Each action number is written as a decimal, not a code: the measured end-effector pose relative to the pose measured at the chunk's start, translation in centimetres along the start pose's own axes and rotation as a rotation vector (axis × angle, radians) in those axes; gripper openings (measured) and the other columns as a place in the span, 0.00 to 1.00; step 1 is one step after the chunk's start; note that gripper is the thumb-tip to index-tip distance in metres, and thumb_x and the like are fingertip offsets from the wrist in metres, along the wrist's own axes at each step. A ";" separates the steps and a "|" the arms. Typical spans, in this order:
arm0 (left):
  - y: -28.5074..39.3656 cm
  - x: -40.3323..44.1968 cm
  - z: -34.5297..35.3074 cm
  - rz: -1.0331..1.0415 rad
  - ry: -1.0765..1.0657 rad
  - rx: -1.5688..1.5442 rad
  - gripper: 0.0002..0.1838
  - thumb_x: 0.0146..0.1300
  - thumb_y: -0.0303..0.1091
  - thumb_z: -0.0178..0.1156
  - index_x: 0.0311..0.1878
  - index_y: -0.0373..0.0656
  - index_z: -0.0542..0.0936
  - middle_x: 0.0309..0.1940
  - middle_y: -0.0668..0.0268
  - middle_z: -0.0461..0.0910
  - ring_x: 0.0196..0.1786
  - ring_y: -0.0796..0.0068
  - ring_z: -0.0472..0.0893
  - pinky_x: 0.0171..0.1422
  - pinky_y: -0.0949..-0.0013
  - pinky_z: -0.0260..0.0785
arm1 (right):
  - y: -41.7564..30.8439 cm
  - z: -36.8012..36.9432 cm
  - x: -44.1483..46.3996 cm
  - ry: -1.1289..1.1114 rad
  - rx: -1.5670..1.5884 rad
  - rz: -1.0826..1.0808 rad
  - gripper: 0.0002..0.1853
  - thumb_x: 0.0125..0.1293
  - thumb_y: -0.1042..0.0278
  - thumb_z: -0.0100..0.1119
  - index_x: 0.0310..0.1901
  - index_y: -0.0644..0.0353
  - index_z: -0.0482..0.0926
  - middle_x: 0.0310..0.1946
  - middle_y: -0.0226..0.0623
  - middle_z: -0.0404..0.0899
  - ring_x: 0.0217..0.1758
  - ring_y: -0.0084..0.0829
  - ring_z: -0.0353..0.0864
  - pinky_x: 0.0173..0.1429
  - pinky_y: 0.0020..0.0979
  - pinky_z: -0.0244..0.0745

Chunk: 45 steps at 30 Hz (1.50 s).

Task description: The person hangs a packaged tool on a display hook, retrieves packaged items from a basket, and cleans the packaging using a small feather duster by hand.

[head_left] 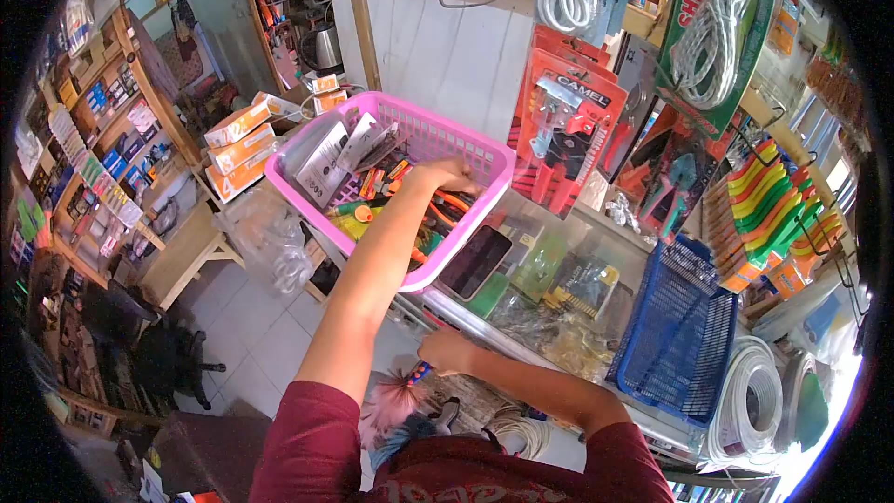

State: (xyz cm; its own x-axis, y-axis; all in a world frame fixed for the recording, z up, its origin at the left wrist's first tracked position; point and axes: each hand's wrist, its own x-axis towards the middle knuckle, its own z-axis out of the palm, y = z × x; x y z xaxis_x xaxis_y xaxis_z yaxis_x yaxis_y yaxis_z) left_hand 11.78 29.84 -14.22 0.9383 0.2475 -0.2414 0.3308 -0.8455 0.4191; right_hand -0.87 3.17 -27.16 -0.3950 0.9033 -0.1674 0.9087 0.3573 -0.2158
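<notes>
My left hand [449, 177] reaches into the pink basket [372, 107], near its right inner side, among pliers and other tools with orange handles [449, 210]. Its fingers are partly hidden, so what they touch is unclear. Lower down, in front of the glass counter, my right hand [445, 352] is closed around the blue and red handle of a duster [399, 399] with pinkish strands hanging down to the left. Packaged items [326, 163] stand at the basket's left side. A dark phone [475, 263] lies on the counter, right beside the basket.
A blue basket [675, 335] rests on the counter's right part, beside coiled white cable [750, 396]. Orange and white boxes [244, 154] are stacked left of the pink basket. Packaged tools [568, 130] and cables hang from the wooden rail. A wooden bench [182, 247] stands at left.
</notes>
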 end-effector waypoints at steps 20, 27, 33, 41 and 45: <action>0.3 -2.0 -1.8 0.125 0.291 0.102 0.36 0.31 0.64 0.70 0.38 0.42 0.82 0.38 0.52 0.82 0.44 0.55 0.80 0.47 0.61 0.71 | -0.8 -0.8 0.0 -0.085 -0.001 -0.001 0.08 0.42 0.66 0.62 0.25 0.59 0.81 0.24 0.44 0.80 0.31 0.45 0.82 0.36 0.44 0.75; -0.9 -2.3 -2.2 0.118 0.526 -0.203 0.32 0.38 0.61 0.71 0.29 0.37 0.79 0.25 0.63 0.79 0.30 0.72 0.76 0.36 0.66 0.68 | -0.2 0.5 -0.2 0.005 0.045 -0.024 0.09 0.42 0.66 0.62 0.25 0.59 0.80 0.23 0.43 0.79 0.31 0.47 0.81 0.35 0.44 0.73; -0.6 -4.3 -4.2 0.081 0.881 -0.714 0.25 0.48 0.55 0.69 0.23 0.38 0.78 0.19 0.72 0.74 0.26 0.82 0.70 0.30 0.72 0.63 | -0.5 0.1 0.0 -0.014 0.015 -0.025 0.09 0.41 0.66 0.62 0.27 0.58 0.80 0.23 0.43 0.79 0.32 0.46 0.81 0.35 0.44 0.73; -0.4 -6.6 -5.6 0.143 1.093 -1.159 0.22 0.57 0.53 0.63 0.21 0.44 0.76 0.17 0.75 0.73 0.19 0.85 0.68 0.24 0.78 0.60 | -0.5 -0.3 0.0 -0.032 0.020 -0.024 0.09 0.41 0.66 0.62 0.26 0.59 0.81 0.24 0.42 0.80 0.32 0.46 0.81 0.36 0.43 0.74; -0.1 -7.7 -6.0 0.021 1.053 -1.225 0.23 0.57 0.56 0.61 0.27 0.42 0.79 0.21 0.74 0.75 0.23 0.84 0.71 0.29 0.75 0.64 | -0.4 0.4 0.0 -0.015 0.004 -0.032 0.09 0.40 0.66 0.62 0.25 0.59 0.81 0.24 0.42 0.80 0.32 0.46 0.81 0.35 0.43 0.74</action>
State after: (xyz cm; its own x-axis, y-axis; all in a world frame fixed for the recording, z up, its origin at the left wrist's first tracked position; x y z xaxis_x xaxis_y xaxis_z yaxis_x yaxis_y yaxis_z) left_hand 5.08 30.85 -7.12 0.4218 0.8760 0.2339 -0.2892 -0.1145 0.9504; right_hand -1.28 2.94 -27.51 -0.4256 0.8879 -0.1745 0.8951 0.3849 -0.2250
